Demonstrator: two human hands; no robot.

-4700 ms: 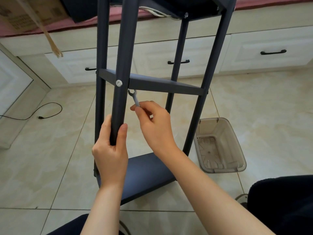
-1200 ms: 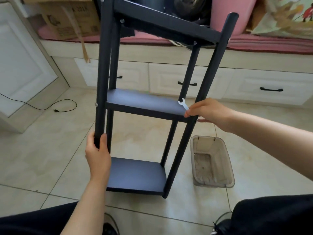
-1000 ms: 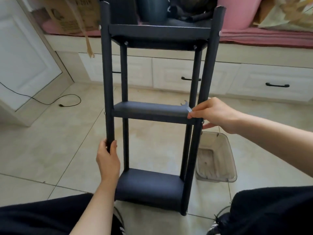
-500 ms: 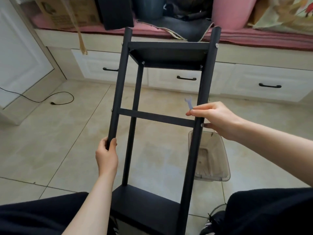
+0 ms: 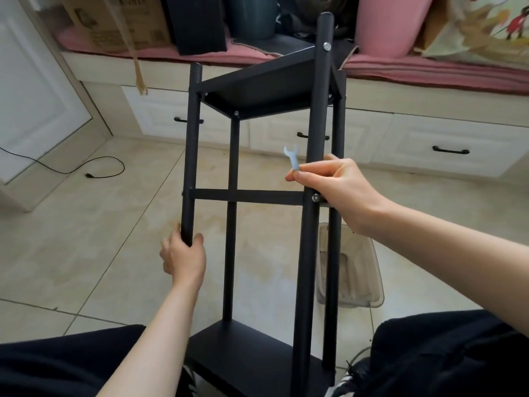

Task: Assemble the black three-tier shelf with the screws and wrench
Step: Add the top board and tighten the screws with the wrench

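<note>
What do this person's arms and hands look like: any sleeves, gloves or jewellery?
Both forearms are bare to the frame's edge, so no sleeves show. The left hand and the right hand wear no gloves, and no rings, watch or bracelet are visible. The fingernails look short and unpainted.

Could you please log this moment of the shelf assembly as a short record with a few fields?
shelf: black three-tier shelf, all three tiers fitted, standing on the tiled floor
left hand: left hand grips the near-left post below the middle tier
right hand: right hand pinches the wrench, jaw end up, beside the near-right post
screw: screw visible in the near-right post at the middle tier
nearby: clear plastic bin on the floor behind the shelf
</note>
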